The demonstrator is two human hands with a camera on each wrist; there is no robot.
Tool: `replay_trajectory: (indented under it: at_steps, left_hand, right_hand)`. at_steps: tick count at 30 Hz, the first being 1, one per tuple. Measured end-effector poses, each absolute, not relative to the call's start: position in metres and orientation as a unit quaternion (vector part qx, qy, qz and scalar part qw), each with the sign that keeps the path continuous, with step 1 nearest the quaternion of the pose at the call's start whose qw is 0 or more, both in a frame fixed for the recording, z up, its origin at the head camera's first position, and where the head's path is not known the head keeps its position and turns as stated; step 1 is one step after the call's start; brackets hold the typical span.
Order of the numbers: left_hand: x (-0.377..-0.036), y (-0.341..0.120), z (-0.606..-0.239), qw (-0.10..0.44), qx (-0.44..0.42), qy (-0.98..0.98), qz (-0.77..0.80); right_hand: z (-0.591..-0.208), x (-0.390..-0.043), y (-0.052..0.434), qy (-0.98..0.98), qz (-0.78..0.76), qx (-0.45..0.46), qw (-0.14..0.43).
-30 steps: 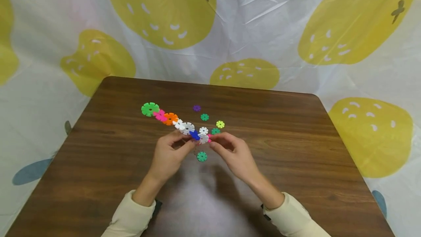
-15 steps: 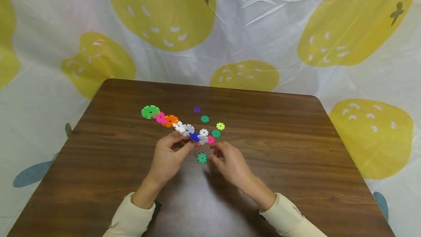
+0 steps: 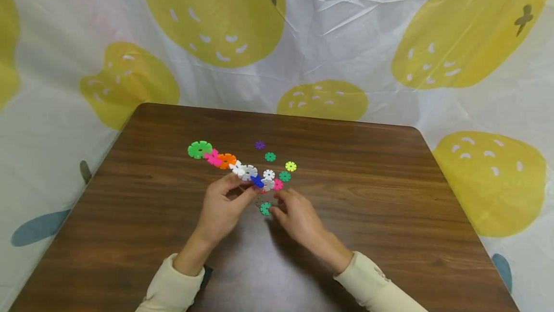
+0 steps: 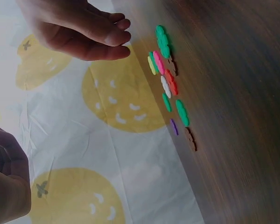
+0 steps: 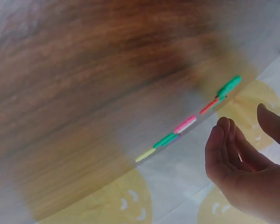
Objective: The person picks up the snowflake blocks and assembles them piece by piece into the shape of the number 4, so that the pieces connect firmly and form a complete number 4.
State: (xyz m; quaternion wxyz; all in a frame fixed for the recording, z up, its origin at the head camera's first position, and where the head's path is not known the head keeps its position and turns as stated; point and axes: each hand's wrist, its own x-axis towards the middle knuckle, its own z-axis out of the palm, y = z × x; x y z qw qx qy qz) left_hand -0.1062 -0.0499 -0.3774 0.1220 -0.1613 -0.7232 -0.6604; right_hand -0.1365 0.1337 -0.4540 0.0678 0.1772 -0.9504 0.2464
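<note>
A chain of notched plastic discs hangs above the table in the head view, with green (image 3: 200,149), pink (image 3: 212,157), orange (image 3: 226,160), white (image 3: 248,173) and blue pieces joined edge to edge. My left hand (image 3: 222,206) pinches it near the blue disc (image 3: 257,180); a white disc (image 3: 268,184) ends the chain past that. To the right, my right hand (image 3: 298,216) has loosely bent fingers, its thumb tip overlapping a loose green disc (image 3: 265,208) in this view. The right wrist view shows this hand's thumb (image 5: 270,122) apart from the fingers, nothing between.
Several loose discs lie flat beyond the hands, among them purple (image 3: 259,144), yellow (image 3: 291,166), green (image 3: 270,156) and pink (image 3: 278,184). A brown disc (image 4: 191,139) shows in the left wrist view. Behind the wooden table (image 3: 368,172) hangs a patterned cloth (image 3: 337,38).
My right hand has come away from the white end of the chain and moved down and left toward the loose green disc. The left hand keeps its pinch almost in place.
</note>
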Motion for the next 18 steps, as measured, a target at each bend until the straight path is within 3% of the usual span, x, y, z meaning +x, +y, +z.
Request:
replay_trajectory:
  at_steps: [18]
  left_hand:
    - [-0.117,-0.048,-0.396,0.137,-0.147,-0.718,-0.667]
  right_hand:
    - [-0.470,-0.144,0.122,-0.953,0.228,0.189,0.065]
